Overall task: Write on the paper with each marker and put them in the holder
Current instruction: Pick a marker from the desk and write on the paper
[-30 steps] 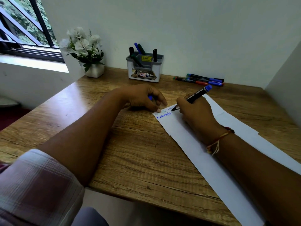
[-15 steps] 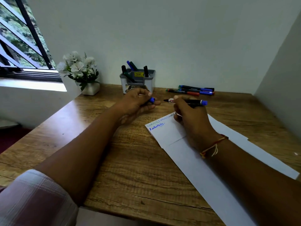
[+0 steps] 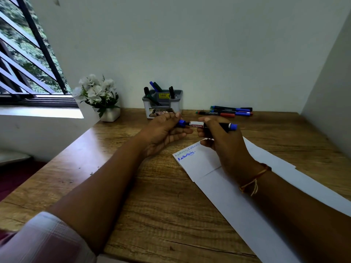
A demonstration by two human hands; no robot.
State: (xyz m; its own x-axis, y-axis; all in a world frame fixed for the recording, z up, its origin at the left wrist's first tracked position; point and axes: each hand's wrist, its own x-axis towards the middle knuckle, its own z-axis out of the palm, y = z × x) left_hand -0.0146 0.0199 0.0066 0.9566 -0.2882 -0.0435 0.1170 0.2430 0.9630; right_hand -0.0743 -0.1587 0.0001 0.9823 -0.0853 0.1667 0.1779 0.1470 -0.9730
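Observation:
My right hand (image 3: 221,141) grips a black marker with blue ends (image 3: 197,124), held level above the desk. Its blue cap (image 3: 182,123) is in my left hand (image 3: 164,130), and the cap meets the marker's tip. White paper (image 3: 201,164) lies below my hands with lines of blue writing near its top left corner. A grey holder (image 3: 163,106) stands at the back by the wall with several markers upright in it. Several more markers (image 3: 228,111) lie on the desk right of the holder.
A white pot of white flowers (image 3: 98,97) stands at the back left near a barred window (image 3: 22,59). The wooden desk (image 3: 133,196) is bounded by walls at the back and right. The long paper strip runs to the lower right.
My right hand lifted the marker off the paper and turned it level. My left hand rose with the cap and brought it onto the marker's tip.

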